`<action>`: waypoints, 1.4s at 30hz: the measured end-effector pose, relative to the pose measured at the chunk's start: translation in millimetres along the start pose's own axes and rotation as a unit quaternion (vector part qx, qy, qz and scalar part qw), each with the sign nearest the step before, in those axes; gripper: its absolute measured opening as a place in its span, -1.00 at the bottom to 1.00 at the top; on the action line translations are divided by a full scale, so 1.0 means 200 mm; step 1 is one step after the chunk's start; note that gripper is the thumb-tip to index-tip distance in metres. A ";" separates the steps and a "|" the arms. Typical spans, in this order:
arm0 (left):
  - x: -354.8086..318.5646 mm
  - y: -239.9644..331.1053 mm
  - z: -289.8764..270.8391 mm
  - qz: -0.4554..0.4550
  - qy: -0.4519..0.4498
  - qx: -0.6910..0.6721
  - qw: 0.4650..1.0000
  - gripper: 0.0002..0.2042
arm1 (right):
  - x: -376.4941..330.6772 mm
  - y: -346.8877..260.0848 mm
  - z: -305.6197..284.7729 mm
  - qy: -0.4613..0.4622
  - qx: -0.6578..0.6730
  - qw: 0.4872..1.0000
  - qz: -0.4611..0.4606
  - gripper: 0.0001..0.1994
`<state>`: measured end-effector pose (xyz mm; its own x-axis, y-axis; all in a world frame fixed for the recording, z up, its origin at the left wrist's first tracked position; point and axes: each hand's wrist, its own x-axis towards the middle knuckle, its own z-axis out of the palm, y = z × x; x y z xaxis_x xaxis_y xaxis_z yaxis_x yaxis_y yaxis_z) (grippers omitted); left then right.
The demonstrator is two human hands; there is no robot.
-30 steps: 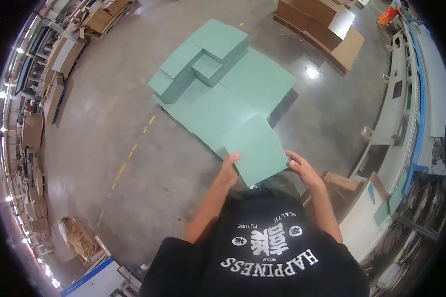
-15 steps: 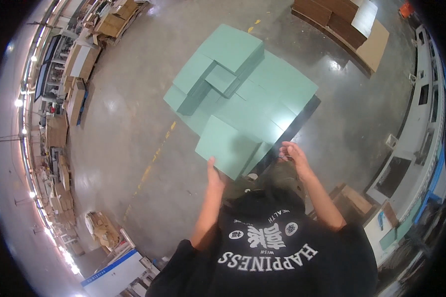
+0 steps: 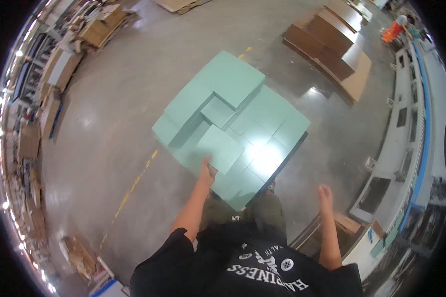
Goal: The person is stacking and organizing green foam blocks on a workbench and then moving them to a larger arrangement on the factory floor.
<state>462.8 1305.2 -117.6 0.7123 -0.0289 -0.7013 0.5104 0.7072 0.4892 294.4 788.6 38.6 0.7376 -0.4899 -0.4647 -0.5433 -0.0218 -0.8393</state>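
A large block of stacked light-green boards (image 3: 277,116) stands on the floor in front of me, its top stepped at several heights. My left hand (image 3: 208,169) grips the near-left corner of a square light-green panel (image 3: 220,147), thumb on top and fingers tucked partly out of sight below. This panel lies over the middle of the stack, beside a raised row of boards (image 3: 235,76); whether it rests fully on the boards under it, I cannot tell. Off to the right, my right hand (image 3: 325,197) is over the floor with its fingers extended, touching nothing.
Brown boards (image 3: 327,42) lie in piles at the far right. A long white machine (image 3: 406,133) with a blue strip runs along the right side, and a person in orange (image 3: 393,29) is beyond it. Cardboard and wood piles (image 3: 59,69) line the left. A yellow line (image 3: 134,185) marks the floor.
My left hand has moved the panel forward from the near edge to the middle of the stack. My right hand has swung right, away from the stack. The view has shifted.
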 end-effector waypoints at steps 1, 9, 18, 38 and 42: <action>0.14 0.03 -0.04 0.000 -0.062 -0.016 0.998 -0.30 | -0.13 0.06 -0.03 0.034 -0.017 0.999 0.016 -0.64; 1.09 0.18 -0.14 -0.039 -0.036 -0.052 0.997 -0.27 | -1.86 0.78 0.24 0.131 -0.241 0.949 0.154 -0.78; 1.32 0.18 0.04 -0.030 0.013 -0.078 0.996 -0.25 | -2.66 0.84 0.76 -0.049 -0.283 0.904 0.317 -0.63; 1.51 0.28 0.39 -0.010 0.079 0.081 0.994 -0.13 | -2.95 0.91 0.82 -0.008 0.063 0.920 0.387 -0.53; 1.50 0.25 0.42 0.032 0.198 0.296 0.934 -0.08 | -2.80 1.09 0.62 -0.028 0.003 0.896 0.443 -0.58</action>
<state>742.6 1272.3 -261.0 0.5762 0.3462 -0.7404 0.7334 0.1808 0.6553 -187.6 1166.2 80.9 0.0375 -0.2684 -0.9626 -0.9238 0.3579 -0.1358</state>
